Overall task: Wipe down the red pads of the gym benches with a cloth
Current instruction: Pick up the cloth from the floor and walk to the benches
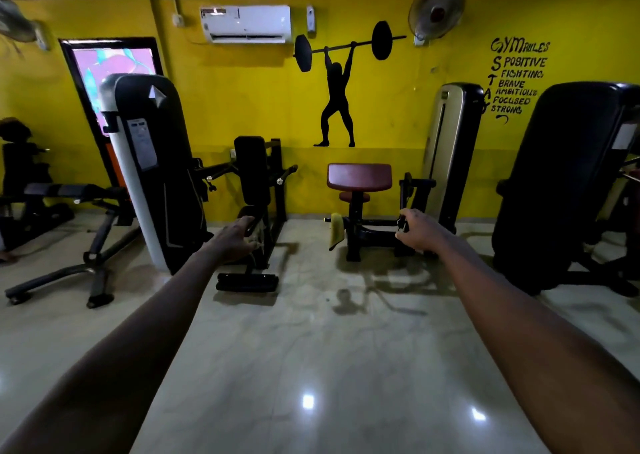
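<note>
Head view: you face a yellow wall (242, 107) filling the frame from 9 through 12 to 3 o'clock, with a glossy pale floor (311, 349) spreading below it toward 6 o'clock. At 3 o'clock a big black machine (571, 183) stands at the frame edge. At 10 o'clock a black-and-white weight-stack machine (149, 162) stands upright, and a black bench (65, 190) lies low on the floor at 9 o'clock. A tan weight stack (450, 148) rises at 2 o'clock against the wall. Just beside it, slightly toward 1 o'clock from the middle of the frame, stands the curl bench (356, 235) on its dark frame. Its wide red pad (359, 175) sits on top, facing you, with a small round red seat (354, 196) directly under it. Both are well apart from your hands. A yellow cloth (336, 230) hangs draped over the bench's lower frame at 7 o'clock of the red pad, its end close to the floor. Both your arms stretch forward. Your right hand (420, 228) hangs in front of the bench's base at 4 o'clock of the pad, fingers loosely curled and gripping nothing you can make out. Your left hand (237, 233) reaches toward 9 o'clock of the yellow cloth, back up. A pale rag-like shape (258, 242) shows under it, and you cannot tell whether the fingers grip it.
</note>
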